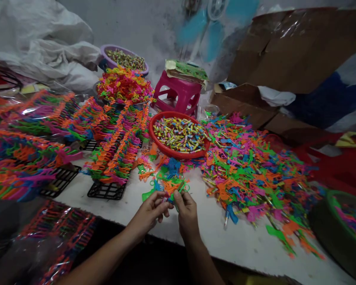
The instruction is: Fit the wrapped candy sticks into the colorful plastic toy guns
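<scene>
Head view: shows two bare hands over one white table [222, 242], with one cluster of bright loose plastic pieces [172, 183] just beyond the fingertips. Behind that, one red bowl [163, 149] of small yellowish tubes, too many to count; farther back, one pink stool [182, 88], one purple basin [106, 60] and one blue-bladed fan [215, 37]. To the right, one wide pile [243, 166] of uncountable colorful pieces, one green tub [323, 225] and one open cardboard box [284, 51]. To the left, dense rows of pieces [115, 146], with at least two black racks [106, 190] showing beneath. Left hand [156, 208] at the end of a forearm slanting up from lower left, fingers curled inward; right hand [187, 209] on a steeper forearm, thumb pointing up and forward. Fingertips nearly meeting, both grips narrow; one small green piece [177, 194] by the right thumb, but cannot tell whether held.
</scene>
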`<state>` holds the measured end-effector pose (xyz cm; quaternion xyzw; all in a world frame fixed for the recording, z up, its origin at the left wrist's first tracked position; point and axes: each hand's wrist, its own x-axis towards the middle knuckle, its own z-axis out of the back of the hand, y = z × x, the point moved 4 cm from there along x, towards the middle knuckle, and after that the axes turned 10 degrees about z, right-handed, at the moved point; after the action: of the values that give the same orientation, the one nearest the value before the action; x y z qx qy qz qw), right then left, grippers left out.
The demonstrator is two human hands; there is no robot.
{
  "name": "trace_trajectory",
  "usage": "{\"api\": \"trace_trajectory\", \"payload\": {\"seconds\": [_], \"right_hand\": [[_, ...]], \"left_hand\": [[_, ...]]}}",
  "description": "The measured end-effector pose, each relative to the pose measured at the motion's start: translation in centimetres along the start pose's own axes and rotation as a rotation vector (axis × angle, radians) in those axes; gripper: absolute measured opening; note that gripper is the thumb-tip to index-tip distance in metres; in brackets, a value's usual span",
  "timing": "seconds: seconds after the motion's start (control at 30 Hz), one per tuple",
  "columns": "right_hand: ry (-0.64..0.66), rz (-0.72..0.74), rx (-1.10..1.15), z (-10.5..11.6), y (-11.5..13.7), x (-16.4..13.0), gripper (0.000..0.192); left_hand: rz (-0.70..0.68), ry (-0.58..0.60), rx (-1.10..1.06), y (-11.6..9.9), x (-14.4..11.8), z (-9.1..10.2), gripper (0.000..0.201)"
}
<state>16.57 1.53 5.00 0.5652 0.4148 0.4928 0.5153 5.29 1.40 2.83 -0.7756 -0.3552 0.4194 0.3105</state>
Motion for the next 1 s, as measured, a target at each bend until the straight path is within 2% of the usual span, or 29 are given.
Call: {"api": "trace_trajectory", "payload": {"seconds": [0.2,0.37,0.53,0.63,0.67,0.73,0.83,0.9,0.93,0.97,1.0], "right_hand": [[-0.050,0.008,-0.045,-0.7,0.0,-0.7,0.026],[-0.115,0.086,-0.169,-0.6,-0.7,-1.2,0.025],[-0.166,0.107,-0.234,-1.3,-1.4,-2.5,0.025],[-0.096,0.068,-0.249,-0.7,-1.2,-1.2,0.029],[-0.060,0.057,-0.269,0.3,-0.9,-0.1,0.031],[-0.061,0.052,-0.356,4.0,0.2,2.9,0.035],[-0.432,0.118,-0.615,12.6,2.2,7.5,0.041],[-0.586,0.134,-0.820,16.4,2.5,9.0,0.047],[-0.585,0.136,-0.883,17.1,2.0,9.2,0.049],[-0.519,0.140,-0.908,16.7,1.1,9.1,0.050],[-0.401,0.153,-0.901,15.5,-0.2,8.5,0.050]], "left_hand": [[-0.119,-0.165,0.124,-0.5,-0.3,0.2,0.030],[-0.259,-0.267,0.393,-0.5,-1.0,0.5,0.018],[-0.351,-0.277,0.590,-0.6,-1.7,-0.3,0.017],[-0.320,-0.244,0.618,-0.1,-1.2,-0.4,0.021],[-0.303,-0.232,0.618,0.1,-0.9,-0.2,0.026],[-0.298,-0.246,0.639,0.5,-0.3,0.6,0.039],[-0.399,-0.387,0.754,0.5,0.3,2.6,0.041],[-0.484,-0.469,0.839,0.5,0.5,3.8,0.036],[-0.519,-0.488,0.877,0.6,0.6,4.1,0.034],[-0.552,-0.501,0.914,0.7,0.8,4.4,0.032],[-0.583,-0.508,0.954,0.9,0.9,4.5,0.031]]}}
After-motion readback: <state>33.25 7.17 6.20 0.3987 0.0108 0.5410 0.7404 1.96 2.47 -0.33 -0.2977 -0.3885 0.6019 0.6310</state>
